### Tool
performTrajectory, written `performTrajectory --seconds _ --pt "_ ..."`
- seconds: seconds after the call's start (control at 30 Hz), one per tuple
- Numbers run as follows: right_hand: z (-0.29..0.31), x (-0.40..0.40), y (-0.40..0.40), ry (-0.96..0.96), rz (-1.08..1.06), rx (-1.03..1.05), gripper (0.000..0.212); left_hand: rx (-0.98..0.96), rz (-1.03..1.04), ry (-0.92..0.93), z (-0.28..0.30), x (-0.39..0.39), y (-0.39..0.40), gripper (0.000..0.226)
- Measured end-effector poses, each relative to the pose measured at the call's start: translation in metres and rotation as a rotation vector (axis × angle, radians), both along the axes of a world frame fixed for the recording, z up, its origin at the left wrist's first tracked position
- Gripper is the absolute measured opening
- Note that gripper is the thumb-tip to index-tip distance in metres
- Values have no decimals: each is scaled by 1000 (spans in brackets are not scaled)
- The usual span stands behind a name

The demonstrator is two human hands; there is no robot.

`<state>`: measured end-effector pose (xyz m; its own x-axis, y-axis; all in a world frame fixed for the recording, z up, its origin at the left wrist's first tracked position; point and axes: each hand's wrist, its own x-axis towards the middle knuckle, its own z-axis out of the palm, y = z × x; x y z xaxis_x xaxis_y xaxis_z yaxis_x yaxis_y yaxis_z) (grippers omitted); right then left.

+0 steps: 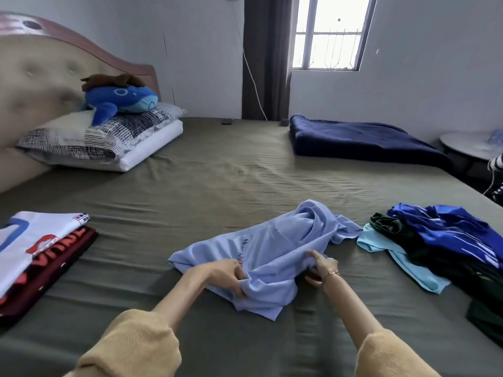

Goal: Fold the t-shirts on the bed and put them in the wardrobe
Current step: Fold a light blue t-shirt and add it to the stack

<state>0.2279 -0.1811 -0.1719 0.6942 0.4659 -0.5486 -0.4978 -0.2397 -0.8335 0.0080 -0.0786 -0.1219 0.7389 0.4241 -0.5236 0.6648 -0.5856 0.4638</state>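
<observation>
The light blue t-shirt (272, 254) lies crumpled on the bed (217, 175), near the front edge, a little to the 1 o'clock side of the person. It is not yet flat: the collar end is bunched up at its far side and the hem is wrinkled at the near side. The left hand (227, 276) pinches a fold of the cloth at the near hem, with the fingers curled round it. The right hand (319, 263) grips the cloth at the 3 o'clock side of the shirt; the thumb is on top and the other fingers are mostly hidden under the cloth.

The step in hand seems to be the spreading of this shirt before folding. The next move probably calls for pulling both held parts apart and toward the person, so that the shirt lies flat, and then for smoothing the bunched collar end.

At 9 o'clock two folded t-shirts (35, 254) are stacked, a white one on a dark red one. At 3 o'clock a pile of unfolded clothes (441, 240) waits, just beside the blue shirt. Farther away, at 11 o'clock, there are pillows (103, 140) with a blue plush toy (122, 100), and at 1 o'clock a dark blue blanket (353, 140). The wardrobe is not in view.
</observation>
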Motion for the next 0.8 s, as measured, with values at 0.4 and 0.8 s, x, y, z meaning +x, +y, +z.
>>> performTrajectory --seconds 0.4,0.8 --pt "-6 5 7 -558 209 -322 55 -162 178 182 11 46 -33 58" --pt "0 -10 -6 -788 225 -341 24 -263 115 57 12 51 -31 48"
